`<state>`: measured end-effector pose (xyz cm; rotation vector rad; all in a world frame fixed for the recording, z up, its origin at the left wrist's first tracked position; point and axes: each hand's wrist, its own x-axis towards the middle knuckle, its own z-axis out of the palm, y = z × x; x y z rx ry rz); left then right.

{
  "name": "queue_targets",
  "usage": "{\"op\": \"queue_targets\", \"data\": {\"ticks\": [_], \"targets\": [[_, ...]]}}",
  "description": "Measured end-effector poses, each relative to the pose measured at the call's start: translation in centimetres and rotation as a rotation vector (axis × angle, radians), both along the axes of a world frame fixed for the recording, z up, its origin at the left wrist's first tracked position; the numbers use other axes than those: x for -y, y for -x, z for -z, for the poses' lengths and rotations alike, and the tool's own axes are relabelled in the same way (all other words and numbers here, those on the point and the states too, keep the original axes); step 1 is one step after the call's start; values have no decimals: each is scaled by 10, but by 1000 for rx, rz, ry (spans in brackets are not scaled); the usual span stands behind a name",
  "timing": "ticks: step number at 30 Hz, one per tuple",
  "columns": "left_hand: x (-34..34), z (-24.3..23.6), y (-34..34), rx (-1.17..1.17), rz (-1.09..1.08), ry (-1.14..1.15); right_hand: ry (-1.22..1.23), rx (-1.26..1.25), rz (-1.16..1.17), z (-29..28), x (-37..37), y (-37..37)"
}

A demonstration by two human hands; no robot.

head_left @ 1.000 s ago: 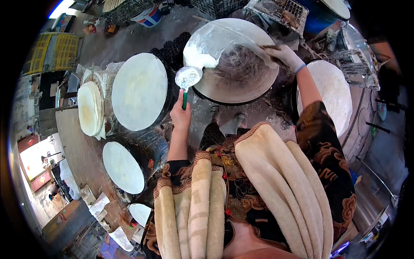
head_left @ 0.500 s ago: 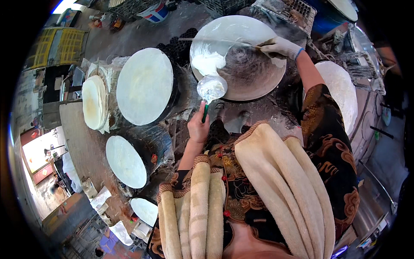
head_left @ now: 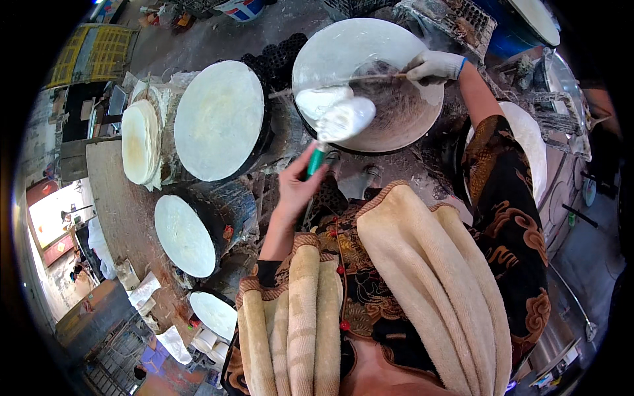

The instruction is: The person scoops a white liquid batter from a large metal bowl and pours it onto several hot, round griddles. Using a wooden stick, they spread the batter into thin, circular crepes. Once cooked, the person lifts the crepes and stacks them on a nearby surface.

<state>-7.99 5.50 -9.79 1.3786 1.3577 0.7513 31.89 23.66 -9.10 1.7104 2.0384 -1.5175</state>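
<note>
A large round griddle lies in front of me, coated white at the far side and darker in the middle. White batter is pooled at its left side. My left hand is closed around the green handle of a ladle. The ladle's bowl, coated white, hangs over the griddle's near left and hides part of the pool. At the far right rim my right hand, in a white glove, grips a thin stick. This stick reaches leftward across the griddle, past its left rim.
Round white-topped griddles stand to the left, another to the right by my elbow. A stack of thin round sheets lies far left. Crates and a blue drum stand beyond the griddle.
The ladle has moved right and farther over the griddle, and its bowl has turned. My right hand has shifted slightly right and away from me with the stick. The view has shifted a little.
</note>
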Motion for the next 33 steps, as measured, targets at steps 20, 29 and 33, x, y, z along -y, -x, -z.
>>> {"op": "queue_targets", "data": {"ticks": [20,29,33], "targets": [[-12,-86,148,1151,-394,-156,103,343,23,-46,74,-73],[-25,-55,218,1086,-517,-56,252,-533,891,33,288,117],[-24,-69,217,970,-540,-16,-11,-586,903,91,247,256]]}}
